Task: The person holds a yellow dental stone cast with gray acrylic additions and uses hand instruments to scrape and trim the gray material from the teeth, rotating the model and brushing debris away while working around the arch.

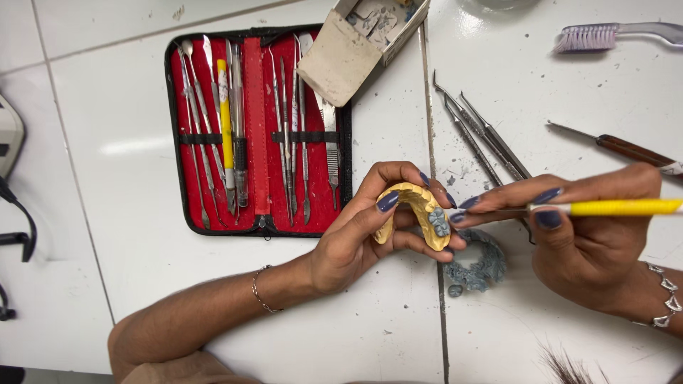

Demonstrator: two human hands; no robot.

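Hands at work over a white tiled bench: one yellow plaster model of a dental arch (416, 213), with a patch of grey-blue wax teeth on its right end, is gripped in the left hand (356, 238), thumb over the top and fingers curled beneath. It is held just above the bench, near the seam between two tiles. One yellow-handled tool (612, 208) is pinched between thumb and fingers of the right hand (590, 242), its tip brought close to the wax teeth. One heap of grey-blue wax pieces (477, 269) is seen on the bench directly under the model.

One open black case with red lining (255, 128) is laid flat to the left of the hands. Roughly a dozen slim metal instruments are strapped inside it in two rows, one of them with a yellow handle; an exact count cannot be made. One small cardboard box (363, 39), its flap open, is propped over the case's top right corner. Three loose metal picks (480, 135) are laid side by side beyond the right hand. One wooden-handled tool (626, 149) is set near them, and one toothbrush (612, 34) with pale purple bristles lies at the top right edge. One bracelet is worn on each wrist.

The bench (128, 213) is made of large glossy white tiles with grey joints, dusted with small crumbs. One dark cable is visible at the far left edge.
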